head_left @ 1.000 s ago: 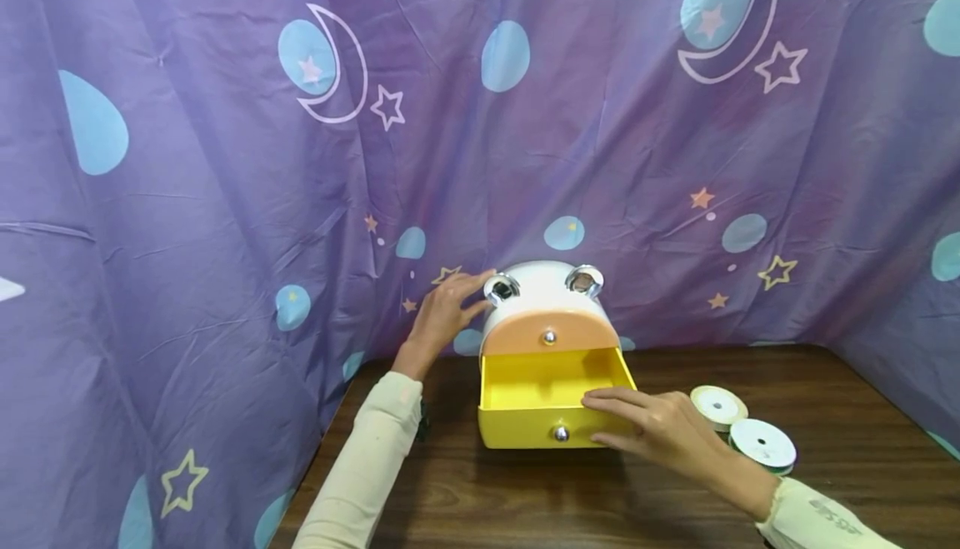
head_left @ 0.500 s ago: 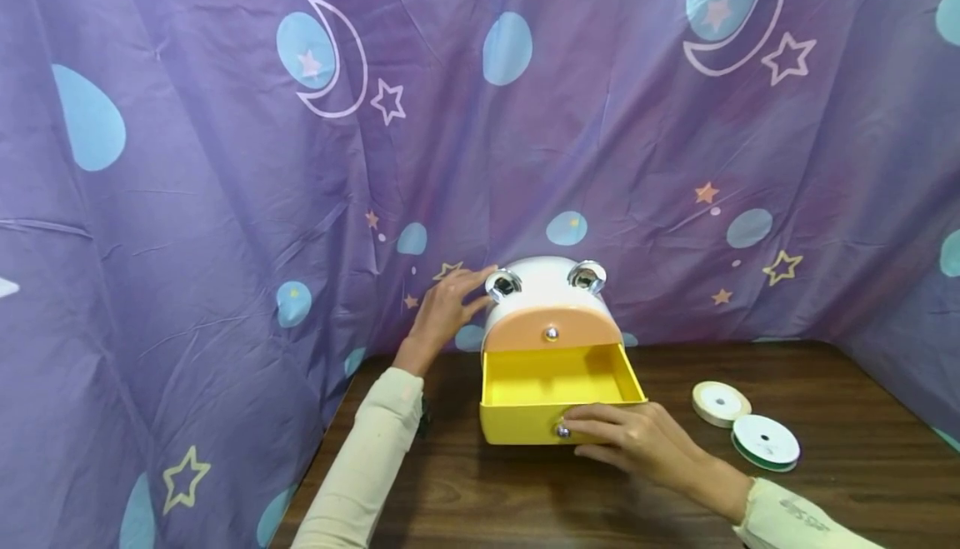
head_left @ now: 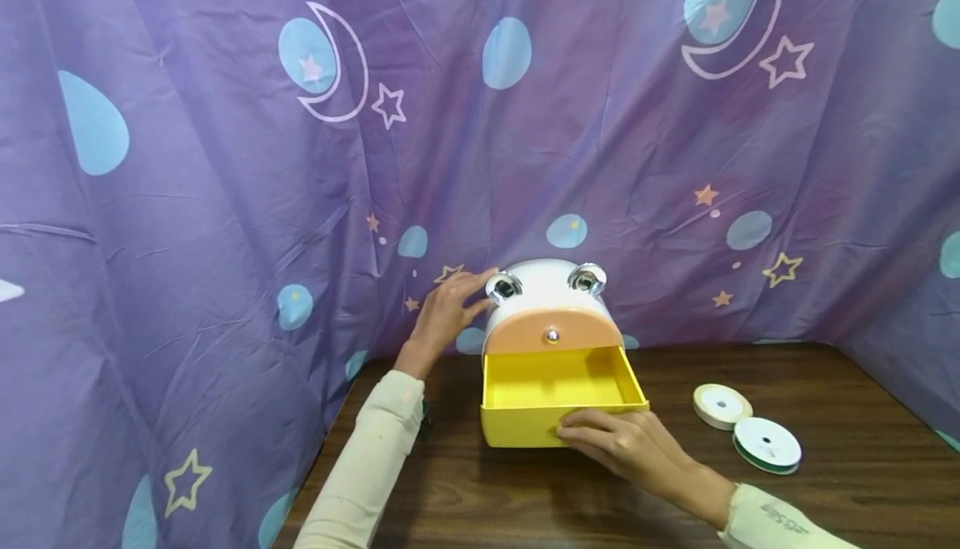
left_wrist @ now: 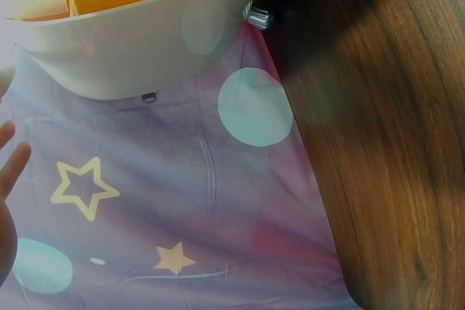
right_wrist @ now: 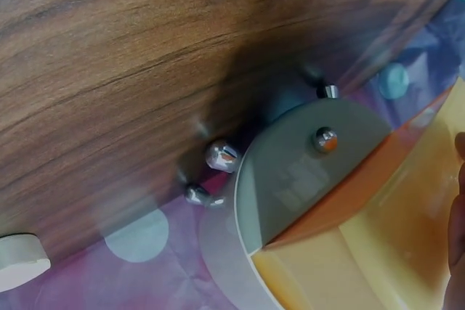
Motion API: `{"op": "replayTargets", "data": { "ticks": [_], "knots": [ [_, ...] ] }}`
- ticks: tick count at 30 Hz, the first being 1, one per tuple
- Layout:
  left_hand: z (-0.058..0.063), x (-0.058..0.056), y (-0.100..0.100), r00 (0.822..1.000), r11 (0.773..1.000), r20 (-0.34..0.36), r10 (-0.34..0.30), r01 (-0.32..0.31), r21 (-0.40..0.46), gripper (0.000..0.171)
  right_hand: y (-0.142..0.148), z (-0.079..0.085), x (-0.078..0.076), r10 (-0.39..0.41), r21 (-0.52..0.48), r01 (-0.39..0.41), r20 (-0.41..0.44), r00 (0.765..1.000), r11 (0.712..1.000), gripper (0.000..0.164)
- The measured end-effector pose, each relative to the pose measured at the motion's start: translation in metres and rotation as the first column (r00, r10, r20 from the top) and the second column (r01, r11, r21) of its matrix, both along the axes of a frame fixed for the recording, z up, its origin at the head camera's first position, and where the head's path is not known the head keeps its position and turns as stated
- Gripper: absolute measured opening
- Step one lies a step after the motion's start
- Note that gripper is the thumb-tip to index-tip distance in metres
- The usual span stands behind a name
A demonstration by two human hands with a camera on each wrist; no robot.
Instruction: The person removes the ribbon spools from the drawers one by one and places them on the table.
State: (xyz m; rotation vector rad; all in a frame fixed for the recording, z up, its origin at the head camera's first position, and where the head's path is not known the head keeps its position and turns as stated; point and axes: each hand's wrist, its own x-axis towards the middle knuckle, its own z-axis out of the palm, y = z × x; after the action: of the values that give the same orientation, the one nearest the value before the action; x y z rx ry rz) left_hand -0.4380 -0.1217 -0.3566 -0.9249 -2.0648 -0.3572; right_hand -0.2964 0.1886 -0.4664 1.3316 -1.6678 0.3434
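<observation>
A small frog-faced drawer cabinet (head_left: 542, 289) in white, with two shiny chrome-ringed eyes, stands on the table. Its peach upper drawer (head_left: 517, 335) is closed. The yellow lower drawer (head_left: 517, 427) is pulled out, its inside bare. My left hand (head_left: 448, 309) touches the cabinet's upper left side by the eye, fingers fairly straight. In the left wrist view, fingers (left_wrist: 13, 168) show beside the white wall. My right hand (head_left: 626, 446) pinches the yellow drawer's knob, which the fingers cover. Only a sliver of this hand (right_wrist: 458, 230) appears in the right wrist view.
Two ribbon spools lie right of the cabinet: a cream one (head_left: 722, 405) and a white one with a green edge (head_left: 767, 444). A small dark object (head_left: 425, 420) sits partly behind the left sleeve. A purple patterned curtain (head_left: 225, 199) hangs behind the wooden table (head_left: 847, 416).
My right hand has moved left along the yellow drawer's front and taken hold of its knob. The drawer stays pulled out, and my left hand stays at the eye.
</observation>
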Motion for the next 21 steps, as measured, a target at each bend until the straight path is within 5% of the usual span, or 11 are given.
{"op": "replayTargets", "data": {
  "ticks": [21],
  "knots": [
    [0.0018,0.0013,-0.0007,1.000,1.000,0.006,0.008,-0.007,-0.014,0.058,-0.0013,0.0030,-0.0087,0.002,0.022,-0.001,-0.021,1.000,1.000,0.022]
  ]
}}
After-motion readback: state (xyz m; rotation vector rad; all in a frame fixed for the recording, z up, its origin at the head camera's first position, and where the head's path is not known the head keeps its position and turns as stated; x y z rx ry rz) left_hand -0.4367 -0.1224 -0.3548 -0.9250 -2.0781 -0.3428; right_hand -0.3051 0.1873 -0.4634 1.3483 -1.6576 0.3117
